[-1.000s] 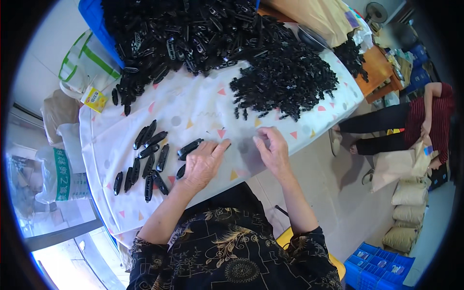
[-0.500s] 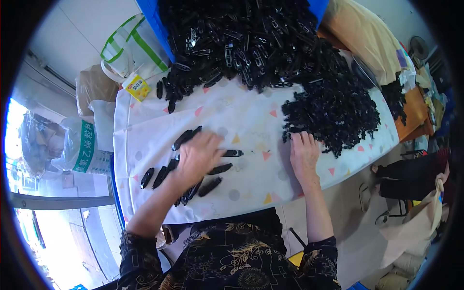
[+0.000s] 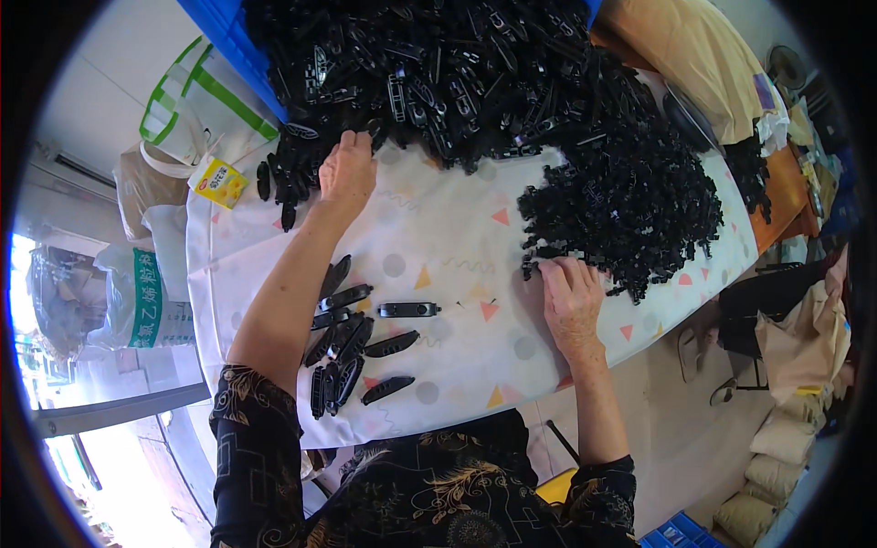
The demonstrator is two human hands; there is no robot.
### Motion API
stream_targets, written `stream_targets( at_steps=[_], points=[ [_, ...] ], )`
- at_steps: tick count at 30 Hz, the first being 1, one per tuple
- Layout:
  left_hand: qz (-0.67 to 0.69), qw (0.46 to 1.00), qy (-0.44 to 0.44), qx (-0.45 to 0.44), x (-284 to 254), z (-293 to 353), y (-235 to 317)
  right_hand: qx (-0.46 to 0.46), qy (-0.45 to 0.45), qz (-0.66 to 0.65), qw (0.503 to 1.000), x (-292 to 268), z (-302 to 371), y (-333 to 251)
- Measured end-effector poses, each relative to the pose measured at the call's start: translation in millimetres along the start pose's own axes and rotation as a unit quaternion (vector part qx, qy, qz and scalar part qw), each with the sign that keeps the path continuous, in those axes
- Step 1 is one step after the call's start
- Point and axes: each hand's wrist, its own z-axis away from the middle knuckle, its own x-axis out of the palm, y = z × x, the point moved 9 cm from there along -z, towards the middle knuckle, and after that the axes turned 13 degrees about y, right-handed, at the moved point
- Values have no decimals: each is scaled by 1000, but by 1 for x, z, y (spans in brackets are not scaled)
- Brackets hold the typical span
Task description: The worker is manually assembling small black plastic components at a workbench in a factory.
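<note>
My left hand point(image 3: 349, 173) reaches to the near edge of a big heap of long black plastic parts point(image 3: 429, 82), its fingers closed together at the tips; what they pinch is hidden among the dark parts. Farther right, my right hand point(image 3: 571, 297) rests on the table beside a mound of small black plastic pieces point(image 3: 621, 192). Its fingers are curled and pressed together at the mound's near-left edge, and anything in them is too small to make out. Between my arms, one long black part point(image 3: 409, 310) lies crosswise, with several similar parts point(image 3: 349, 342) grouped to its left and below.
A blue bin point(image 3: 239, 55) stands at the back around the long parts. At the left are a yellow carton point(image 3: 219, 184), a white bag with green trim point(image 3: 196, 105) and plastic sacks point(image 3: 132, 292). The patterned tablecloth point(image 3: 466, 361) ends close to my body.
My left hand has moved from the loose parts forward to the heap's edge. My right hand stays by the small pieces. The whole view has shifted slightly.
</note>
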Motion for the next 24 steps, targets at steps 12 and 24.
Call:
stream_targets(
  at_steps=[12, 24],
  points=[
    [-88, 992, 14, 92, 2, 2, 1, 599, 49, -638, 482, 28, 65, 35],
    [329, 933, -88, -118, -14, 56, 23, 587, 52, -572, 570, 14, 73, 30]
  ],
)
